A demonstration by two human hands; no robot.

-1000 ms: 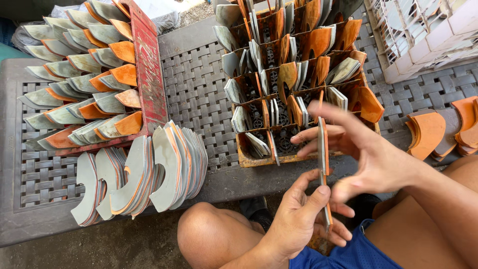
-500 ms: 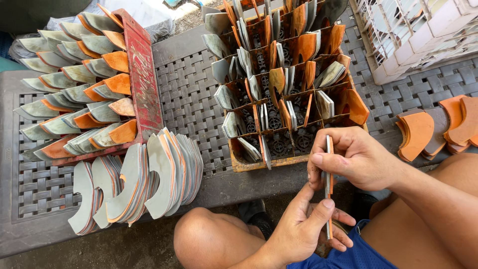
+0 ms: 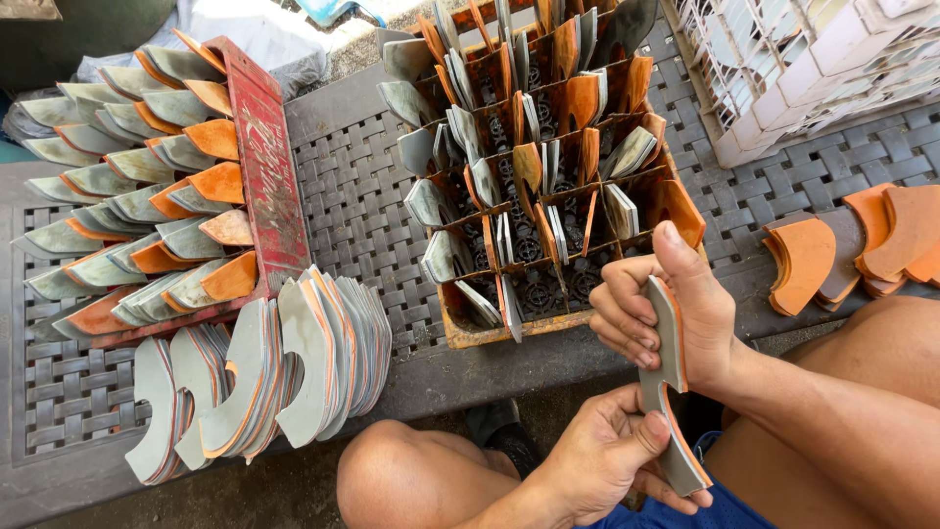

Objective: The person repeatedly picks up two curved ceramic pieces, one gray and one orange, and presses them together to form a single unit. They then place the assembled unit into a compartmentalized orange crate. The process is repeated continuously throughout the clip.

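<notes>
Both my hands hold one flat curved piece (image 3: 660, 380), grey on its face with an orange edge, upright above my lap. My right hand (image 3: 676, 318) grips its top end, thumb up along the orange edge. My left hand (image 3: 602, 460) pinches its lower part with thumb and fingers. Just beyond my right hand stands an orange divided crate (image 3: 490, 335) holding several similar grey and orange pieces on edge in its cells.
A red crate (image 3: 269, 186) on the left is packed with more pieces. A row of pieces (image 3: 264, 382) stands on edge on the grey woven table (image 3: 362, 206). Orange pieces (image 3: 813, 257) lie at right, under a white lattice crate (image 3: 813, 78). My knee (image 3: 401, 480) is below.
My right hand pulled back from the orange crate and closed on the piece's top. The piece turned from edge-on to show its grey face.
</notes>
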